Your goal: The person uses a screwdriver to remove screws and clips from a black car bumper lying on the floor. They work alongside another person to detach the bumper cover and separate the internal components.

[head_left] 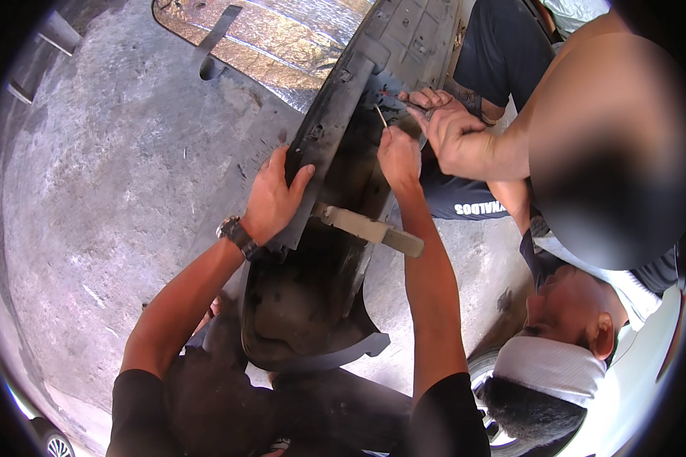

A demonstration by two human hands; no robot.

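A long black car bumper (pixel 282 305), dusty and hollow on the side facing me, stretches from my lap toward the top of the view. My left hand (pixel 274 194), with a watch on its wrist, grips the bumper's left edge, thumb on top. In my closed right hand (pixel 400 158) is a thin pale stick (pixel 380 115), its tip pointing up and left over the bumper's inner side. Just beyond it, a co-worker's hands (pixel 453 133) are at the bumper's right side; what they hold is hard to make out. A beige bar (pixel 366 228) lies crosswise over the bumper, near my right forearm.
Close on the right sits a co-worker with a light headband (pixel 549 369); a large blurred dark round shape covers part of that side. Shiny foil-faced sheet (pixel 282 38) lies on the grey concrete floor (pixel 114 190) at the top. A car wheel (pixel 57 444) shows at lower left.
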